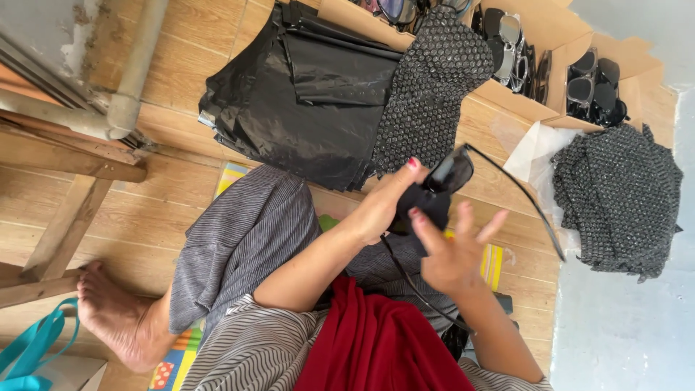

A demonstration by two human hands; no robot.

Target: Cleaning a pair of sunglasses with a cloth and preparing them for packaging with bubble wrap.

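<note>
We see the left hand (pixel 380 206) pinching a pair of dark sunglasses (pixel 450 172) between thumb and fingers, closed on the frame at the lens end; one red-painted nail sits right at the lens edge. A small black cloth (pixel 427 206) is bunched under the glasses, touching both hands. The right hand (pixel 452 253) is mostly open, fingers spread and fanned out, thumb tip pressed on the cloth just below the lens; we can't tell if it really grips anything. One temple arm of the sunglasses sticks out past the right hand's fingers, running away from both hands toward the grey bubble-wrap pile (pixel 619 199). A thin black cord (pixel 409 279) hangs from under the hands down toward the red cloth (pixel 376 344) at the lap. Beyond the left hand's fingertips: black plastic bags (pixel 289 101) and a strip of dark bubble wrap (pixel 431 87), near but not touching. Further out past both hands: cardboard boxes (pixel 550 29) holding more sunglasses (pixel 594 87). Well apart on the left hand's side: a bare foot (pixel 116 318) on the wood floor (pixel 174 210).
</note>
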